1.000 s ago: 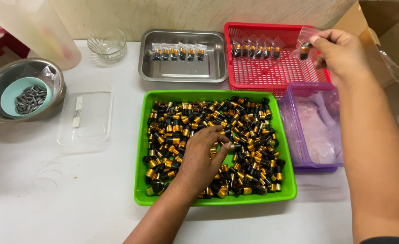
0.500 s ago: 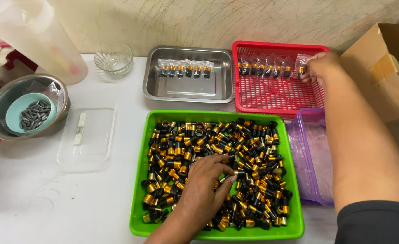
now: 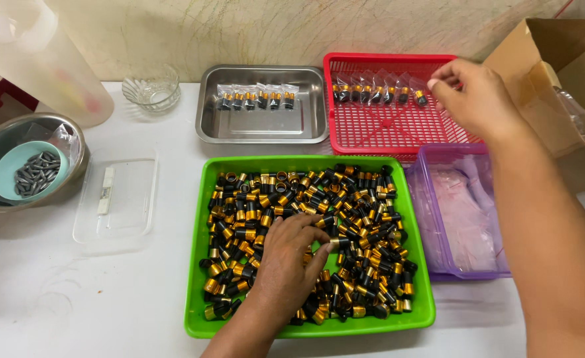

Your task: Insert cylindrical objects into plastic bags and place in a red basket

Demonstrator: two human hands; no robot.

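A row of small clear packets (image 3: 378,93) lies along the back of the red basket (image 3: 385,129); more sit in the steel tray (image 3: 263,126). A cardboard box (image 3: 557,73) stands at right. The left hand (image 3: 289,255) rests its curled fingers on the black-and-gold caps (image 3: 359,219) in the green tray (image 3: 196,265). The right hand (image 3: 475,99) pinches the end packet.

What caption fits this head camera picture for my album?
Left hand digs among black-and-gold caps in a green tray; right hand hovers over the red basket.

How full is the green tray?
Nearly full. The green tray holds black-and-gold caps piled wall to wall; no bare floor shows. The left hand rests on the pile.
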